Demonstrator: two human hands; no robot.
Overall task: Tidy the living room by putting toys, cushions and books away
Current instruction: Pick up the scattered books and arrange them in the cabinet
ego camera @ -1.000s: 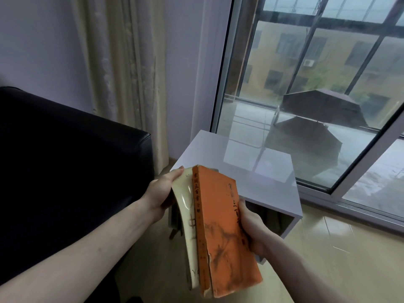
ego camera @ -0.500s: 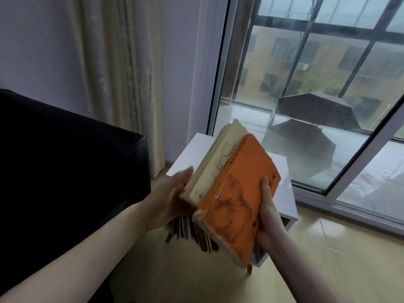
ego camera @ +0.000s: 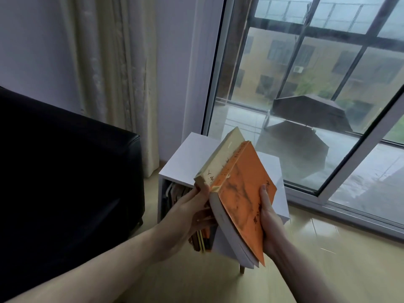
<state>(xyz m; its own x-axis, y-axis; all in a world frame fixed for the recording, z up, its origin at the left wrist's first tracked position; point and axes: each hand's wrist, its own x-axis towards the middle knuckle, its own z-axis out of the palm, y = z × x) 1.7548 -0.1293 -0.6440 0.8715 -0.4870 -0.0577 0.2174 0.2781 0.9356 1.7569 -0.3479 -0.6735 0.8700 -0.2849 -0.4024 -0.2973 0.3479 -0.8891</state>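
Since the earlier frame, the two books (ego camera: 236,193) had been tilted up above the white shelf unit (ego camera: 185,158), gripped by left hand (ego camera: 188,217) and right hand (ego camera: 271,221), shelving not yet done.

A black sofa (ego camera: 65,167) fills the left side, its leather-like arm catching a thin line of light along the top edge. Behind it hangs a cream curtain (ego camera: 115,68) in long folds against a pale lilac wall (ego camera: 32,40). To the right stands a large sliding window (ego camera: 306,95) with a dark frame (its glass looks wet or misted). Through it show a tiled balcony (ego camera: 240,119), 2 dark open umbrellas (ego camera: 306,119) lying on it, and a yellowish building (ego camera: 306,55) beyond. The floor (ego camera: 328,259) indoors is glossy, light yellow-green tile.
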